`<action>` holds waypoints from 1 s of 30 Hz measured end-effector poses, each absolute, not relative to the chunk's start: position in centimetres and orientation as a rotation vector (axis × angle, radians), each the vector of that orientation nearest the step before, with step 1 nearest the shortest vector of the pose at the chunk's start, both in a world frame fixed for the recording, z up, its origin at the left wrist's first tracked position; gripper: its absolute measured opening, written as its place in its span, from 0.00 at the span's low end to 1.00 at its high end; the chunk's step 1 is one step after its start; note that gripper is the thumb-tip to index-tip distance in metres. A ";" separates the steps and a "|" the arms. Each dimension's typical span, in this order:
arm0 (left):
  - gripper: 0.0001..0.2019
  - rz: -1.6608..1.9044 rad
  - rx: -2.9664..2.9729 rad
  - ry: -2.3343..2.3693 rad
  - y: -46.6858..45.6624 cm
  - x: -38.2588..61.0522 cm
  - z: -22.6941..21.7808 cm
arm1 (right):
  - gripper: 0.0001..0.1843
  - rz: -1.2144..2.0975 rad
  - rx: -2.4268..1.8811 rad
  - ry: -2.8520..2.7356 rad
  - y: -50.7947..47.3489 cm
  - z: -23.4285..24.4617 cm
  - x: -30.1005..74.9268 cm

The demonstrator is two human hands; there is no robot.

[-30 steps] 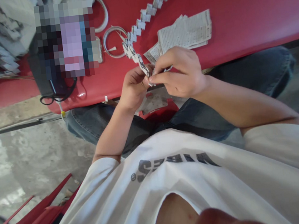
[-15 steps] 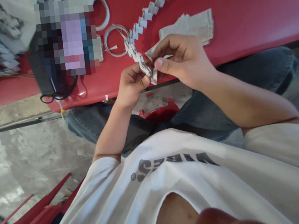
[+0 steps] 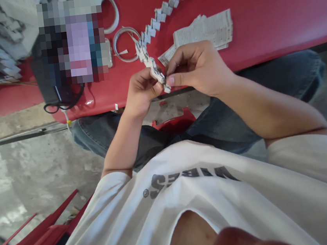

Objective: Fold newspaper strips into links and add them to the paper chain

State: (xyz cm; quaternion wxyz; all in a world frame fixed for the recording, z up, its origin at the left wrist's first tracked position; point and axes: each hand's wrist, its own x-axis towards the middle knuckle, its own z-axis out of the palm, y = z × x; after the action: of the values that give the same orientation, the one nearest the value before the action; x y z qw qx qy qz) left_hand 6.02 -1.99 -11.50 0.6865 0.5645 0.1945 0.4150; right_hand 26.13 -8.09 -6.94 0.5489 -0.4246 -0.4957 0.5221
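A zigzag chain of folded paper runs from the top of the table down to my hands. My left hand pinches the chain close to its near end, between thumb and fingers. From the right, my right hand closes thumb and fingertips on the chain's end link, next to the left thumb. The folds between the fingertips are too small to tell apart. Behind the right hand lies a fanned stack of printed paper strips.
Two rolls of white tape lie left of the chain. A black case with a cable stands beside a blurred-out patch. Piles of folded paper cover the far left of the red table. A red stool shows below its edge.
My right hand has moved slightly left and down onto the chain's end. The loose paper flap that stuck out there is now folded in. My left hand has hardly moved.
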 end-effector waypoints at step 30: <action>0.19 0.923 1.188 0.503 -2.4 6.1 -11.7 | 0.05 0.864 -1.102 -1.514 -9.0 -4.4 26.9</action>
State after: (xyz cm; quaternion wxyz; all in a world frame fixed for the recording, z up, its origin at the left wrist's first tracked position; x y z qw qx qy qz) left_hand 6.12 -2.43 -11.68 0.7016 0.5336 0.2259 0.4148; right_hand 26.86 -8.96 -4.41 0.5137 -0.4586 -0.6298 0.3593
